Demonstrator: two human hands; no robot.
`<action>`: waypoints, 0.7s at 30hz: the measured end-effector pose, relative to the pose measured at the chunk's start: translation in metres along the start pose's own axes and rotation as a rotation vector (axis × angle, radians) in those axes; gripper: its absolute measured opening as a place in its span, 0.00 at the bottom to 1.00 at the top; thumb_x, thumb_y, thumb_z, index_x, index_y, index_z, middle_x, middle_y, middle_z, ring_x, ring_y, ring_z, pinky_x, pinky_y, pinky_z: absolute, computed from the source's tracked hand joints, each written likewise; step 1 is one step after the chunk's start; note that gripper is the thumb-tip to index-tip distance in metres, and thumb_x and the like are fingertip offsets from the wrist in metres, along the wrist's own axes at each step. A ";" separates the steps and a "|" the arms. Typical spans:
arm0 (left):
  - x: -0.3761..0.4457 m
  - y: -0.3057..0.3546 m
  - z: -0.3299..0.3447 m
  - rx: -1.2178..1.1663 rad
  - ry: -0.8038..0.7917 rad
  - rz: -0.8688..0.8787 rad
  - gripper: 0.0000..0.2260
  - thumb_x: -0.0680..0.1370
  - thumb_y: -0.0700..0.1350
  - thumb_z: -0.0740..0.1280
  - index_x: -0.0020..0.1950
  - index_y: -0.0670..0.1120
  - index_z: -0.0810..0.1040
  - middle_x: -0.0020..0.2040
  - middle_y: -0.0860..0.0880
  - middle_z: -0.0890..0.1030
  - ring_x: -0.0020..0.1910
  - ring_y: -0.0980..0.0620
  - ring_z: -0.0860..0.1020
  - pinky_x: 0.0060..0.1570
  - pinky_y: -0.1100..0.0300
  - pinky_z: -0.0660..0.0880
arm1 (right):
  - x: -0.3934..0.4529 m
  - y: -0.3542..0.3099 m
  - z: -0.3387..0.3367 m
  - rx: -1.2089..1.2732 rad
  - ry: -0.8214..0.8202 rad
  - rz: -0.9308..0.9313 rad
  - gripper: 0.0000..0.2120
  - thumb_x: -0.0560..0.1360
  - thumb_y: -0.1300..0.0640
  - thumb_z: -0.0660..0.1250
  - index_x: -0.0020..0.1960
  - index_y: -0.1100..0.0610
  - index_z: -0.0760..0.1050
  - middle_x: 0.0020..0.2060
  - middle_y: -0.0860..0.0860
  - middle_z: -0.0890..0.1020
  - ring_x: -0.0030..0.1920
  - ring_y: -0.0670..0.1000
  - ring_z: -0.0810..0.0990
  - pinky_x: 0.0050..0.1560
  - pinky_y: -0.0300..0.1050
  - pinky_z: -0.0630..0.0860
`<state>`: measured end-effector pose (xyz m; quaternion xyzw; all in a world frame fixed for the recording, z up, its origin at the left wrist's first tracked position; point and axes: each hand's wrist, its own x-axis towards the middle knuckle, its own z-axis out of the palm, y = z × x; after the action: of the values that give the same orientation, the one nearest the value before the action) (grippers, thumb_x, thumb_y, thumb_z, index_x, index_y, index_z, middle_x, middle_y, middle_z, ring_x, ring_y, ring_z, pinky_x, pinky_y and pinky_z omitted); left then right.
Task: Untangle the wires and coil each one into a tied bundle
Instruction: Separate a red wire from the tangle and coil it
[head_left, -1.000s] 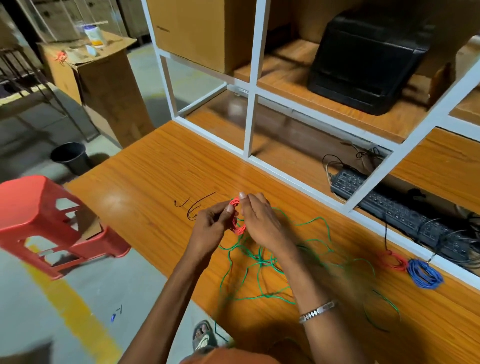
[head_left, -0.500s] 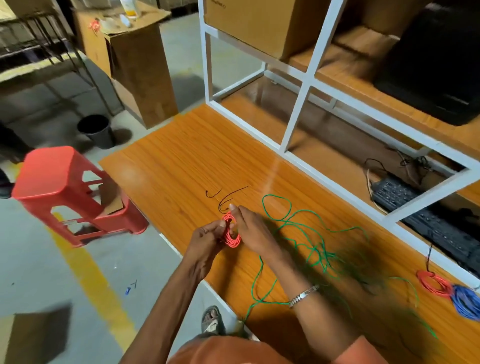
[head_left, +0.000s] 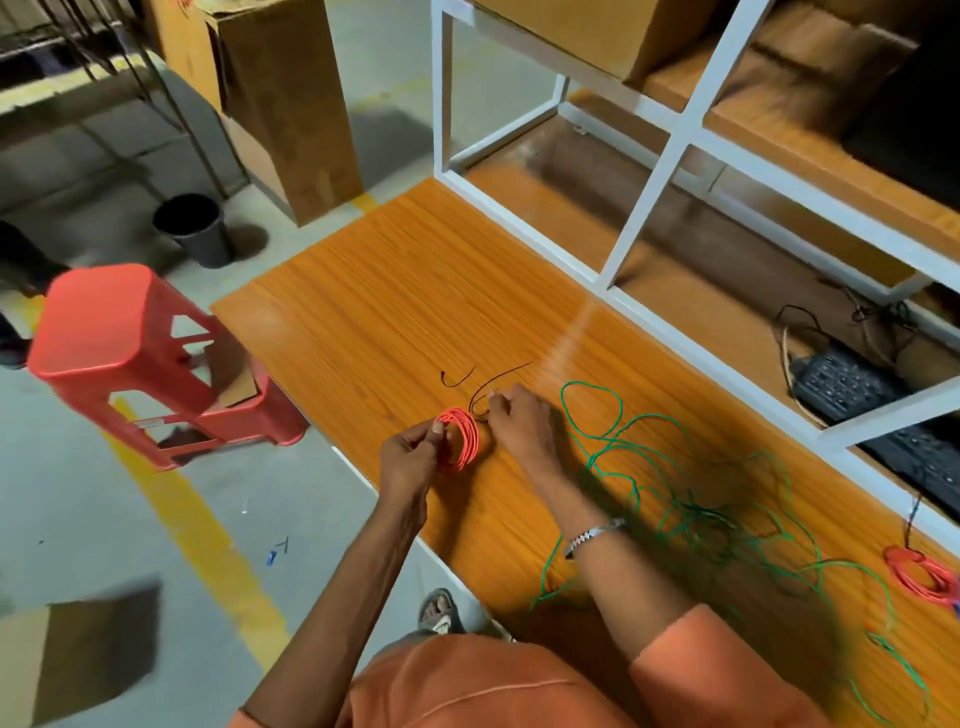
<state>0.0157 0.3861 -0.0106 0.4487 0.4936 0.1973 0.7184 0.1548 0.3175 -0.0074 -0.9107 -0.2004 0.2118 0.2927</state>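
Red wire coil (head_left: 460, 438), wound but judged not yet tied, is pinched by the left hand (head_left: 410, 457) over the near edge of the bench (head_left: 363, 291). The right hand (head_left: 519, 423) pinches a black tie wire (head_left: 480, 397) beside it. Another red bundle (head_left: 919, 571) lies finished at far right; the green wire (head_left: 691, 499) remains tangled.

Both hands meet over the table edge.
The left hand (head_left: 410, 457) has thumb and fingers curled, pinching the red wire coil (head_left: 460, 436); the right hand (head_left: 519, 423) lies just beside it, fingers curled at a thin black wire (head_left: 480, 397), a bracelet on its wrist.
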 end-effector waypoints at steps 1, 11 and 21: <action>0.004 -0.001 -0.003 -0.004 0.013 -0.003 0.11 0.83 0.42 0.69 0.47 0.39 0.87 0.39 0.46 0.84 0.42 0.49 0.78 0.45 0.56 0.76 | 0.008 -0.003 -0.001 -0.005 0.004 0.046 0.17 0.81 0.46 0.66 0.53 0.60 0.81 0.51 0.62 0.85 0.56 0.64 0.81 0.47 0.52 0.74; 0.011 0.001 -0.020 -0.070 0.048 -0.029 0.12 0.85 0.40 0.66 0.61 0.34 0.84 0.44 0.45 0.84 0.37 0.58 0.81 0.40 0.65 0.78 | 0.058 -0.021 0.006 0.036 -0.154 0.359 0.17 0.71 0.51 0.78 0.49 0.65 0.83 0.45 0.58 0.86 0.42 0.55 0.83 0.35 0.41 0.73; 0.011 0.006 -0.018 -0.138 0.016 -0.077 0.12 0.84 0.39 0.67 0.62 0.31 0.82 0.38 0.48 0.84 0.33 0.60 0.81 0.35 0.67 0.78 | 0.062 -0.015 -0.009 0.161 -0.195 0.480 0.06 0.69 0.62 0.78 0.34 0.61 0.84 0.34 0.58 0.87 0.30 0.51 0.80 0.37 0.44 0.81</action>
<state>0.0059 0.4054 -0.0132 0.3771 0.5016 0.2067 0.7507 0.2073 0.3548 -0.0083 -0.8812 0.0112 0.3771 0.2847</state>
